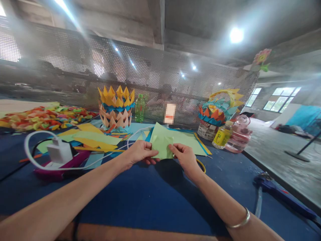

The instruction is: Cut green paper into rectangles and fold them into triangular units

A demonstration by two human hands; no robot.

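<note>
A small light green paper (163, 147) is held up between both hands over the blue table. My left hand (142, 152) pinches its left edge, thumb in front and fingers behind. At the right edge, my right hand (185, 156) grips the same paper between thumb and fingers. Just behind it lie larger light green sheets (187, 140) on top of yellow and blue ones. Part of a yellow ring (201, 165), perhaps a scissors handle or tape, shows beside my right hand.
On the blue table (140, 201) stand folded-paper baskets (116, 112) (212, 117), a green bottle (139, 108), a yellow-labelled bottle (222, 135) and a pink jug (238, 137). Left are paper scraps (47, 117) and a power strip (55, 170) with cables; right, a blue glue gun (286, 194).
</note>
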